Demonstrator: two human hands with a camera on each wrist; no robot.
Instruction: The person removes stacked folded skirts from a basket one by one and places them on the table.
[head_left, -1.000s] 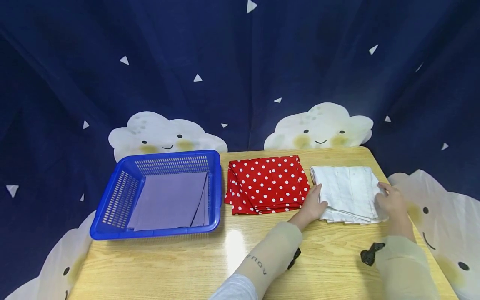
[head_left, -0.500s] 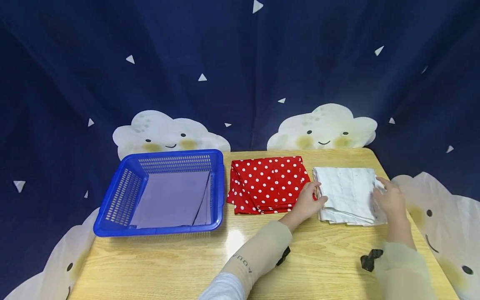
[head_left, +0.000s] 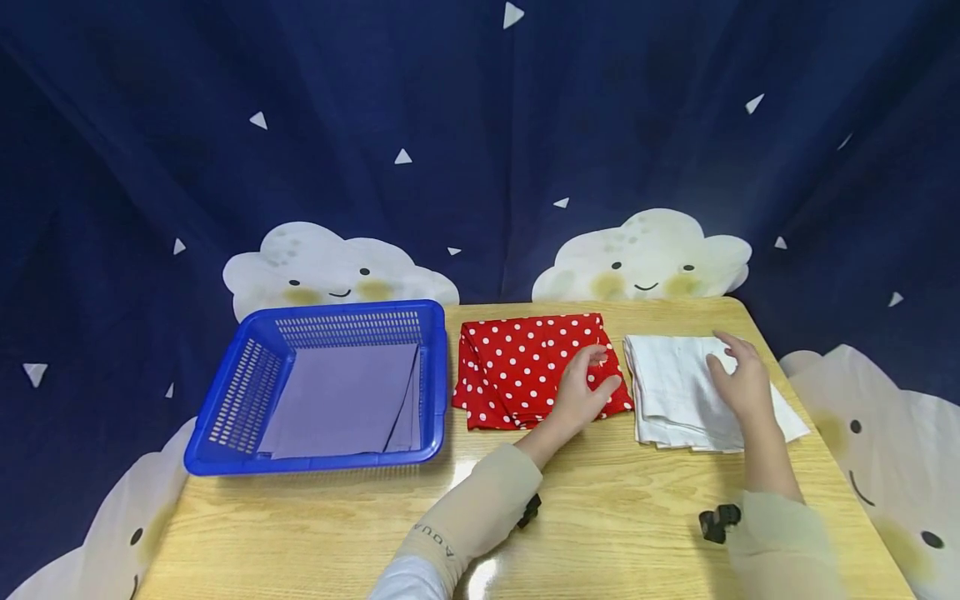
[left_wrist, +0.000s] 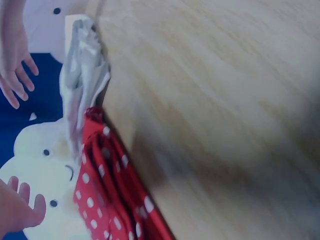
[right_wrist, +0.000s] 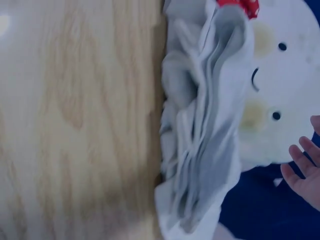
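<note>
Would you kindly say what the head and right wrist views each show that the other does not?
Only the head view shows the blue basket and the lavender cloth inside it. Only the right wrist view looks closely into the layered folds of the white cloth. Both show that cloth, the red polka-dot cloth, right hand, wooden table and cloud-print curtain.

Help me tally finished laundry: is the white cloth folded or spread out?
Folded: the right wrist view shows the white cloth with several layers stacked one on another along its edge.
</note>
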